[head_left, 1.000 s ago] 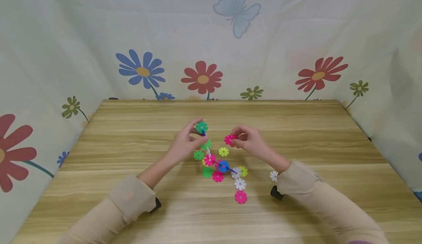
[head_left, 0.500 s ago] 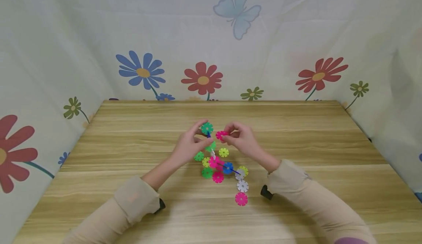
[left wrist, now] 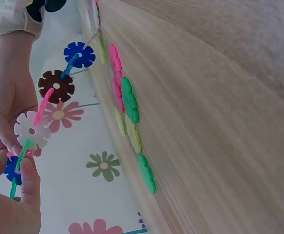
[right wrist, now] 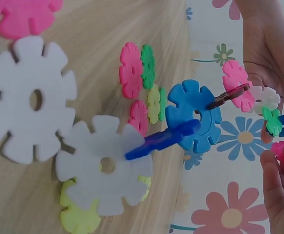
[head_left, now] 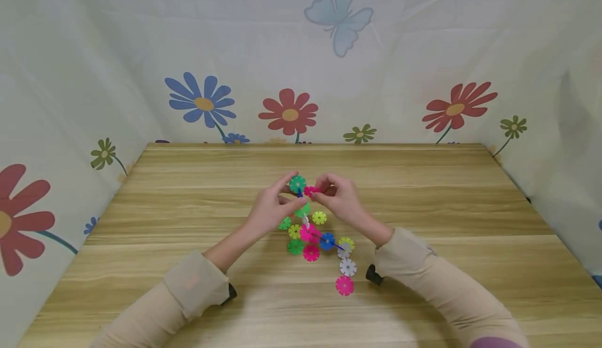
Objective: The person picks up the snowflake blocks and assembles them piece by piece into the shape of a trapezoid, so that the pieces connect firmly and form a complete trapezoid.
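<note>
A chain of notched plastic discs slants over the table. My left hand [head_left: 273, 208] holds its far end, between thumb and fingers, by a green disc [head_left: 298, 184] and a dark blue disc [left wrist: 12, 170]. Lower along the chain come a white disc [left wrist: 32, 130], a pink disc, a brown disc [left wrist: 56, 87], a blue disc [right wrist: 193, 117] and another white disc [right wrist: 105, 163]. My right hand [head_left: 345, 200] pinches a separate-coloured pink disc [head_left: 310, 191] right by the dark blue one. Fingers hide whether their slots are joined.
Loose discs lie on the wooden table [head_left: 188, 181] beneath the chain: green [head_left: 295, 246], yellow [head_left: 319, 217] and pink [head_left: 311, 253]. Nearer me are a white disc [head_left: 348, 267] and a pink disc [head_left: 345, 286]. A flowered cloth [head_left: 400, 76] stands behind the table.
My right hand has moved left, bringing the pink disc to the chain's far end. My left hand has shifted slightly right with the chain. The right sleeve now covers a loose white disc.
</note>
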A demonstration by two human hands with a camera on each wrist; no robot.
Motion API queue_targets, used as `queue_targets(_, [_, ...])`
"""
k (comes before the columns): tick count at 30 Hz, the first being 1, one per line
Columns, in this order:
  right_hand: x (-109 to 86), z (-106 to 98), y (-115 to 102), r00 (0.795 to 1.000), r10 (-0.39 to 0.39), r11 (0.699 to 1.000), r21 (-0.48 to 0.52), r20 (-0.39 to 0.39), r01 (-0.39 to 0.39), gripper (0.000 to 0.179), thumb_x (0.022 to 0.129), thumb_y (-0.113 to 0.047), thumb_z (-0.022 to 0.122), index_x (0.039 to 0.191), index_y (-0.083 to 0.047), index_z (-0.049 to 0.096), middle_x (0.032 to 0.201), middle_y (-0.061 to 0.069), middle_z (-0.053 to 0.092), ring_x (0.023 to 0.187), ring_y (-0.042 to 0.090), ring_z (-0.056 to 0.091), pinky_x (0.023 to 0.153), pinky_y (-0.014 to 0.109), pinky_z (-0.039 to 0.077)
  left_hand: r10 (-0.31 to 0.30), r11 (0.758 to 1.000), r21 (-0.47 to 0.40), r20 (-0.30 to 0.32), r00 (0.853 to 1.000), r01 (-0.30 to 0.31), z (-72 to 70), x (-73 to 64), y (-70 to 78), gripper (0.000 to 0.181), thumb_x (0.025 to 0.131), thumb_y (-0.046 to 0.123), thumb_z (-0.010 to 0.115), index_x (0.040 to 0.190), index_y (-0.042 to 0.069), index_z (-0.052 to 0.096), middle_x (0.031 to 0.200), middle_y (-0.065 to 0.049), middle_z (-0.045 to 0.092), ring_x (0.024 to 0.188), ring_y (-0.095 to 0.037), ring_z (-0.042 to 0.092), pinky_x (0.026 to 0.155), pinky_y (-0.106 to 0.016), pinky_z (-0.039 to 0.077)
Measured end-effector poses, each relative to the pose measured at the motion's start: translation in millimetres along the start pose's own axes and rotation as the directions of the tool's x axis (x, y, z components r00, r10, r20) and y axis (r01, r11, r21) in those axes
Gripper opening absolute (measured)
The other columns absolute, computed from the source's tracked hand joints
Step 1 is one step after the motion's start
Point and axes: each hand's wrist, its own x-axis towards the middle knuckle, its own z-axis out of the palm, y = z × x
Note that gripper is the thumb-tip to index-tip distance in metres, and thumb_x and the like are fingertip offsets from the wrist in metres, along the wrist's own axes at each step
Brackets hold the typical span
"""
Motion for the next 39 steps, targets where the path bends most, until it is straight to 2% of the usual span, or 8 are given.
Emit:
queue_targets(3, [1.2, 1.6, 2.4, 0.999, -0.035, 0.999, -0.034, -0.014, 0.034, 0.008, 0.076, 0.005, 0.063, 0.079, 0.004, 0.056, 0.073, 0.017, 0.06, 0.061, 0.02, 0.057, 0.057, 0.019, 0.049, 0.001, 1.0, 0.008, 0.0, 1.0, -0.001, -0.1, 0.3, 0.3, 0.06, 0.084, 0.016, 0.06, 0.136, 0.007, 0.033, 0.101, -0.018, 0.059, 0.078, -0.027, 0.066, 0.059, -0.025, 0.053])
queue_targets(8, [2.3, 3.9, 2.4, 0.999, -0.039, 0.996, -0.079, -0.028, 0.036, 0.008, 0.075, 0.003, 0.065, 0.077, 0.004, 0.057, 0.07, 0.015, 0.061, 0.057, 0.013, 0.053, 0.054, 0.018, 0.048, 0.012, 1.0, 0.024, 0.006, 1.0, -0.013, -0.7, 1.1, 0.8, 0.061, 0.084, 0.016, 0.06, 0.136, 0.005, 0.032, 0.099, -0.019, 0.06, 0.077, -0.027, 0.066, 0.06, -0.025, 0.053])
queue_targets(17, [2.3, 8.6, 0.1, 0.997, -0.036, 0.993, -0.114, -0.063, 0.029, 0.006, 0.075, 0.005, 0.063, 0.079, 0.007, 0.059, 0.07, 0.015, 0.06, 0.058, 0.012, 0.053, 0.053, 0.017, 0.047, 0.018, 0.999, 0.027, -0.002, 1.0, -0.018, -1.3, 3.7, 1.3, 0.06, 0.084, 0.016, 0.06, 0.135, 0.003, 0.033, 0.098, -0.018, 0.062, 0.075, -0.026, 0.065, 0.059, -0.027, 0.053])
queue_targets(23, [2.4, 10.4, -2.4, 0.988, -0.118, 0.982, -0.16, -0.1, 0.101, 0.005, 0.075, 0.005, 0.064, 0.076, 0.006, 0.059, 0.068, 0.014, 0.061, 0.056, 0.014, 0.053, 0.052, 0.016, 0.046, 0.03, 0.999, 0.02, -0.018, 0.999, -0.029, -1.4, 5.7, 2.3, 0.058, 0.083, 0.014, 0.06, 0.134, 0.002, 0.035, 0.097, -0.019, 0.064, 0.071, -0.027, 0.065, 0.06, -0.038, 0.053])
queue_targets(28, [2.2, 13.3, -2.5, 0.979, -0.158, 0.974, -0.185, -0.131, 0.133, 0.005, 0.074, 0.004, 0.065, 0.075, 0.006, 0.06, 0.067, 0.014, 0.062, 0.056, 0.015, 0.055, 0.052, 0.017, 0.047, 0.048, 0.999, 0.007, -0.026, 0.999, -0.048, -0.1, 5.7, -0.1, 0.057, 0.084, 0.013, 0.059, 0.134, 0.002, 0.035, 0.098, -0.019, 0.064, 0.074, -0.028, 0.065, 0.063, -0.037, 0.053])
queue_targets(29, [2.0, 14.0, -2.9, 0.976, -0.166, 0.972, -0.19, -0.139, 0.139, 0.005, 0.074, 0.004, 0.065, 0.075, 0.006, 0.06, 0.067, 0.014, 0.062, 0.056, 0.016, 0.055, 0.052, 0.016, 0.047, 0.057, 0.998, 0.008, -0.027, 0.998, -0.057, 0.3, 5.6, -1.1, 0.057, 0.084, 0.013, 0.059, 0.134, 0.002, 0.035, 0.098, -0.019, 0.064, 0.074, -0.028, 0.065, 0.062, -0.036, 0.053])
queue_targets(35, [0.5, 17.1, -1.7, 0.97, -0.184, 0.967, -0.208, -0.156, 0.15, 0.006, 0.075, 0.004, 0.065, 0.074, 0.005, 0.059, 0.066, 0.014, 0.061, 0.055, 0.015, 0.054, 0.051, 0.016, 0.046, 0.128, 0.991, 0.037, -0.036, 0.991, -0.127, 5.8, 13.7, -28.6, 0.059, 0.084, 0.021, 0.06, 0.135, 0.006, 0.035, 0.096, -0.015, 0.065, 0.072, -0.02, 0.066, 0.058, -0.023, 0.052])
queue_targets(39, [-0.2, 16.8, -0.2, 0.978, -0.161, 0.974, -0.179, -0.135, 0.136, 0.006, 0.074, 0.006, 0.064, 0.074, 0.003, 0.058, 0.067, 0.013, 0.06, 0.056, 0.014, 0.054, 0.052, 0.017, 0.046, 0.112, 0.992, 0.07, -0.034, 0.993, -0.109, 7.8, 15.2, -33.8, 0.058, 0.084, 0.024, 0.06, 0.134, 0.009, 0.036, 0.096, -0.013, 0.065, 0.072, -0.018, 0.066, 0.058, -0.022, 0.052])
